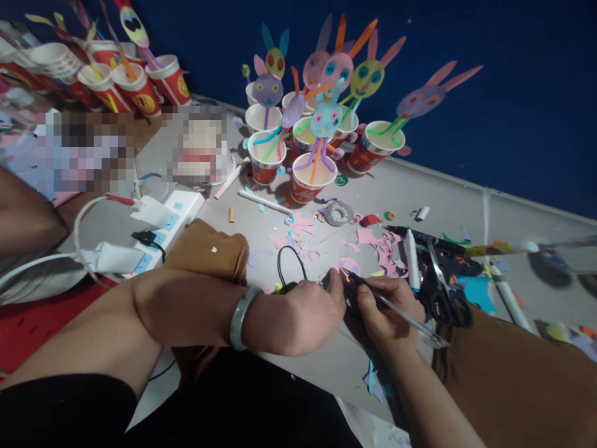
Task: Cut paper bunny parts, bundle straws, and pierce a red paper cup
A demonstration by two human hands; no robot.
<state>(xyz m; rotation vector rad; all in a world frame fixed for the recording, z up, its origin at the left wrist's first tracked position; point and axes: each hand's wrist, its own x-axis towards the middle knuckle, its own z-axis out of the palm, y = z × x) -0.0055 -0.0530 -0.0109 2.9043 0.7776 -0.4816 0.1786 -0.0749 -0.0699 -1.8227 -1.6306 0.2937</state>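
My right hand (pixel 392 305) grips a clear-barrelled pen (pixel 405 316) slantwise, its dark tip end on a small rounded pink paper cutout (pixel 347 266). My left hand (pixel 303 316), with a pale green bangle (pixel 240 318) at the wrist, is closed beside it, and its fingertips pin the cutout's near edge. Part of the cutout is hidden behind both hands. A thin black cord loop (pixel 291 252) rises just beyond my left hand. To the right of my right hand lie scissors (pixel 445 289) with black handles and a white marker (pixel 412 258).
Paper cups (pixel 314 180) with rabbit-faced paper figures on straws stand at the back, more cups (pixel 170 81) at far left. A power strip (pixel 168 230) and brown pouch (pixel 205 252) lie left. Pink paper scraps (pixel 380 246) and a tape roll (pixel 338 213) lie ahead. A person's arm (pixel 30 214) shows left.
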